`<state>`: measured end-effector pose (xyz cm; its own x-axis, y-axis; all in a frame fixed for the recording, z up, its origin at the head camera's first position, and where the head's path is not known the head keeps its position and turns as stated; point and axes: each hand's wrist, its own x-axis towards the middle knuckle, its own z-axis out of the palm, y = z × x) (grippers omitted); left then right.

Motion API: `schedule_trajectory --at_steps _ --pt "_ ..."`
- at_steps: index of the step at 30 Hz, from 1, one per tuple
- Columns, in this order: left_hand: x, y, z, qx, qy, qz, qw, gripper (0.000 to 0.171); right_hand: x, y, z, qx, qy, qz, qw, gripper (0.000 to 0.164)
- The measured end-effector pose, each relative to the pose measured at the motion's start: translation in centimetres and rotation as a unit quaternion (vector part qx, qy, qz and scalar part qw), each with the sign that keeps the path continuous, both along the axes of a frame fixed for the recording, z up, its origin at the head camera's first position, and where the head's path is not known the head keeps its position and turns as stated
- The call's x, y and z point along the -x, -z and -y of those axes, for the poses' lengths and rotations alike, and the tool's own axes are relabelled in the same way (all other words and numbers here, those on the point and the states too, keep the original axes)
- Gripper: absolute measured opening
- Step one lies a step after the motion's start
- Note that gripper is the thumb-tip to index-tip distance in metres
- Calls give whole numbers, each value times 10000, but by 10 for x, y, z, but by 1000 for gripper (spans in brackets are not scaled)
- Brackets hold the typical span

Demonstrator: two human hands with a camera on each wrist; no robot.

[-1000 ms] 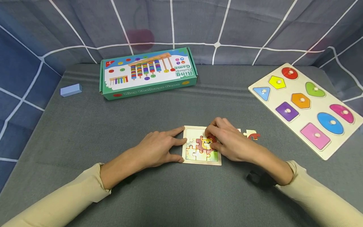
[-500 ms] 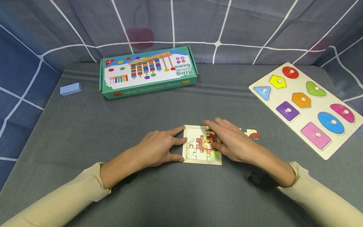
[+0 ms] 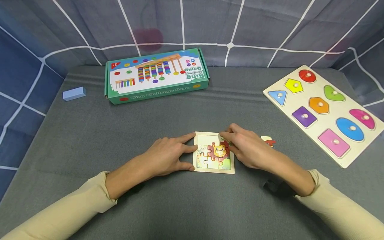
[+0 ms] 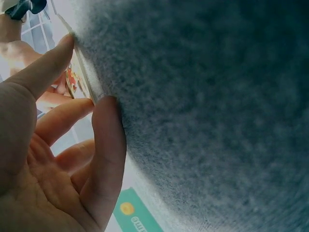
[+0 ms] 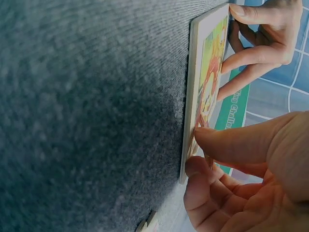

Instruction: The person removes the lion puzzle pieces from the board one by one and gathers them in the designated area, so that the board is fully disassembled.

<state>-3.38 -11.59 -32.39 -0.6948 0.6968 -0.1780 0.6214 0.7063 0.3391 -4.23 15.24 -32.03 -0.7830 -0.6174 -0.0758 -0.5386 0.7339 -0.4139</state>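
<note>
A small square wooden jigsaw puzzle [image 3: 213, 171] with a lion picture lies flat in the middle of the table, its upper left part bare of pieces. My left hand [image 3: 168, 156] rests at its left side, with the spread fingertips and thumb touching the frame's edge. Over the upper right corner, my right hand [image 3: 247, 146] pinches a puzzle piece [image 5: 208, 161] between thumb and fingers, mostly hidden by them. A loose red and cream puzzle piece [image 3: 268, 141] lies just right of that hand, partly covered by it.
A green Ring Challenge Game box [image 3: 157, 76] stands at the back. A pale blue block [image 3: 74, 94] lies at the far left. On the right is a wooden shape board [image 3: 325, 117] with knobbed pieces. A checked cloth [image 3: 207, 26] hangs behind the table.
My right hand's fingers stretched flatter over the upper right of the puzzle, then curled again; its thumb moved off the lion's face towards the upper right corner. My left hand stayed in place.
</note>
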Motion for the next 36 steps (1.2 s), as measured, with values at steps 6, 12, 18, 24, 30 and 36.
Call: schedule_trajectory --at_steps 6,12,18,24,30,36 --pt "1 0 0 27 4 29 10000 62 0 2 -2 22 -173 -159 9997 49" --pt "1 -1 0 31 -4 71 10000 62 -1 3 -7 176 -409 -302 9986 47" --pt "0 -1 0 73 -34 90 9999 63 -2 1 -13 393 -256 -32 9989 30" --pt "0 -1 -1 106 -35 79 9999 63 -3 -1 -20 574 -21 189 9982 27" --pt "0 -1 -1 90 -29 78 9999 63 -5 -3 -24 688 191 182 9973 29" --pt "0 0 -1 67 -15 59 10000 63 -6 -2 -27 797 343 60 9962 56"
